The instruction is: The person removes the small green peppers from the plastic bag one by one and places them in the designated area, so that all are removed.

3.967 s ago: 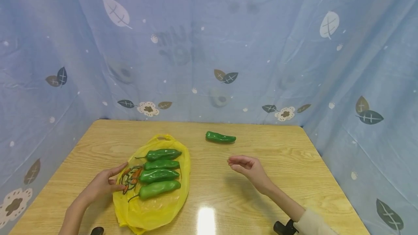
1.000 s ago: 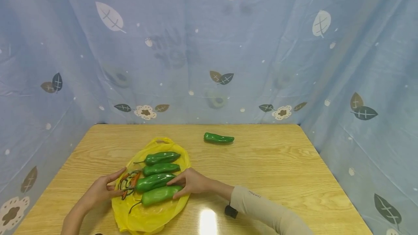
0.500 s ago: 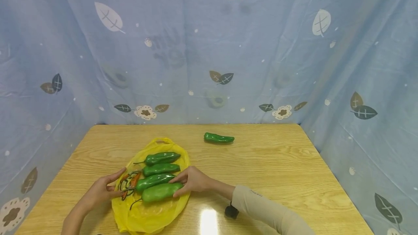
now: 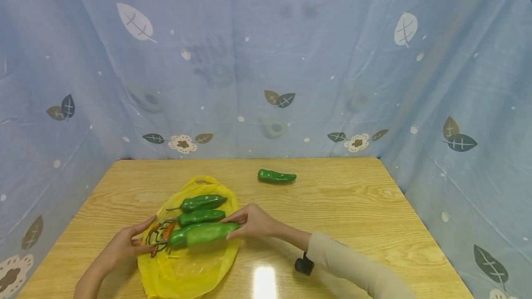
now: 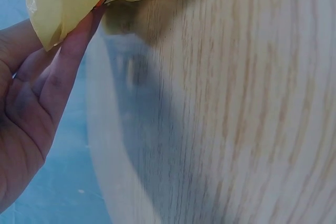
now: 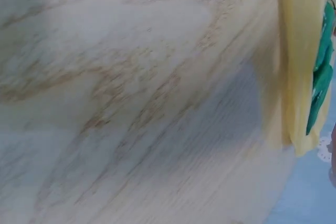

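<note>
A yellow plastic bag (image 4: 187,283) lies flat on the table with green peppers on it. My left hand (image 4: 118,248) pinches its left edge near an orange-and-black print; in the left wrist view the bag's edge (image 5: 73,3) sits between thumb and fingers. My right hand (image 4: 257,223) pinches the tip end of a light green pepper (image 4: 209,233), its fingertips on either side. This pepper partly covers a darker green pepper (image 4: 178,240). Farther back on the bag lie a green pepper (image 4: 201,217) and another long-stemmed green pepper (image 4: 203,203).
A lone green pepper (image 4: 276,176) rests on the wooden table (image 4: 332,197) toward the back. A patterned blue curtain (image 4: 232,59) hangs behind and along both sides. Bright glare marks the tabletop's front. A black wrist device (image 4: 304,266) hangs under the right sleeve.
My right hand came in from the right and took the end of the light green pepper. It has since shifted that pepper away from the front, over the darker one. My left hand stays put.
</note>
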`<state>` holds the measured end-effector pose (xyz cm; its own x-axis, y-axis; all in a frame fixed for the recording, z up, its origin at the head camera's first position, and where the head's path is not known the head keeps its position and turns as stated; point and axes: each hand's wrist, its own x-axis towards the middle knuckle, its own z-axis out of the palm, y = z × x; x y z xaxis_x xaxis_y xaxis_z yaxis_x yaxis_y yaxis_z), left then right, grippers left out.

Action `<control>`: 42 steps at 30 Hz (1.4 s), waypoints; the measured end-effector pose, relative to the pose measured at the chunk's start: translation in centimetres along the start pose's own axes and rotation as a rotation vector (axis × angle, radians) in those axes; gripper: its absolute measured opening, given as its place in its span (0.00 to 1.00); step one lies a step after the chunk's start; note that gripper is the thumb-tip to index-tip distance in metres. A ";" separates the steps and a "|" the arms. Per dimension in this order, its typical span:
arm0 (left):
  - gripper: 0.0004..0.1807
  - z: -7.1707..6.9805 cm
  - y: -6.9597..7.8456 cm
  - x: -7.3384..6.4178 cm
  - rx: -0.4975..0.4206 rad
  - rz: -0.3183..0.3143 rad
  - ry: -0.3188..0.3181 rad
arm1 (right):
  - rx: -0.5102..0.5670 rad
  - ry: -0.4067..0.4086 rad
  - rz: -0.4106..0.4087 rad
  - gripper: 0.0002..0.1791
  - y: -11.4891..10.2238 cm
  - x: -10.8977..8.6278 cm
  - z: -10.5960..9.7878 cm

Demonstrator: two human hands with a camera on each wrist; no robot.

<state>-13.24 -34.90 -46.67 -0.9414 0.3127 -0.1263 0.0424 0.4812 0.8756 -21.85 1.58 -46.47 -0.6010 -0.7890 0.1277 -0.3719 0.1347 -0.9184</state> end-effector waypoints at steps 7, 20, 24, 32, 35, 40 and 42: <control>0.47 0.0 0.1 -0.1 0.025 -0.010 0.008 | 0.080 0.009 -0.020 0.20 -1.3 -1.5 -0.7; 0.49 -0.3 0.2 -0.3 0.026 -0.005 0.009 | 0.152 0.060 -0.053 0.23 -2.2 -5.6 -3.2; 0.49 -0.5 0.2 -0.3 0.034 -0.025 0.019 | 0.154 0.071 -0.047 0.23 -1.7 -6.8 -3.8; 0.50 -0.4 0.0 -0.2 0.030 -0.027 0.015 | 0.176 0.067 -0.035 0.24 -1.4 -8.6 -4.4; 0.50 -0.4 -0.1 -0.2 0.016 -0.024 0.002 | 0.176 0.065 -0.027 0.24 -1.3 -9.3 -4.5; 0.50 -0.4 -0.2 -0.2 0.040 -0.017 -0.006 | 0.133 0.089 -0.013 0.24 -0.8 -10.1 -4.9; 0.50 -0.3 -0.3 -0.2 0.046 -0.013 -0.008 | 0.120 0.099 -0.002 0.24 -0.5 -10.4 -5.2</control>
<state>-13.20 -35.37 -46.73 -0.9393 0.3125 -0.1415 0.0456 0.5227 0.8513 -19.11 12.80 -45.34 -0.6695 -0.7253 0.1603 -0.2895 0.0560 -0.9556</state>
